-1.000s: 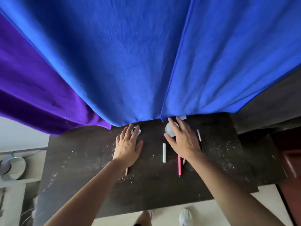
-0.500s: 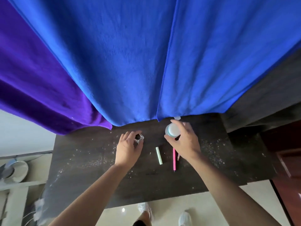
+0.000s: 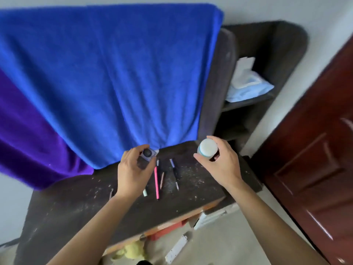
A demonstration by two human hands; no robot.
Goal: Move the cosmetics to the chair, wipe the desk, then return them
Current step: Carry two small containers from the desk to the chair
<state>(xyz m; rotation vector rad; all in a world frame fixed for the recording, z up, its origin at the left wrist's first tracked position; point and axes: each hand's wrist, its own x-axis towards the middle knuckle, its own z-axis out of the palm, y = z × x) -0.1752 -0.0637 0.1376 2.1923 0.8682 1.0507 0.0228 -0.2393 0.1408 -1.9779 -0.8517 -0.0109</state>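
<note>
My left hand (image 3: 131, 173) grips a small clear bottle with a black cap (image 3: 146, 155), lifted off the dark dusty desk (image 3: 76, 203). My right hand (image 3: 219, 161) holds a white round jar with a teal band (image 3: 207, 148) above the desk's right end. On the desk between my hands lie a pink pencil (image 3: 156, 183), a short tan pencil (image 3: 162, 179), a dark pen with a lilac cap (image 3: 174, 172) and a pale green stick (image 3: 145, 192) partly hidden by my left wrist.
A blue towel (image 3: 114, 73) and a purple one (image 3: 28, 140) hang over the back of the desk. A dark shelf unit (image 3: 267, 73) holds pale cloths (image 3: 248, 83). A red-brown door (image 3: 315, 150) stands at right. Items lie on the floor below.
Both hands have lifted their items off the desk and moved apart. The camera swung up and right, bringing the shelf and door into view.
</note>
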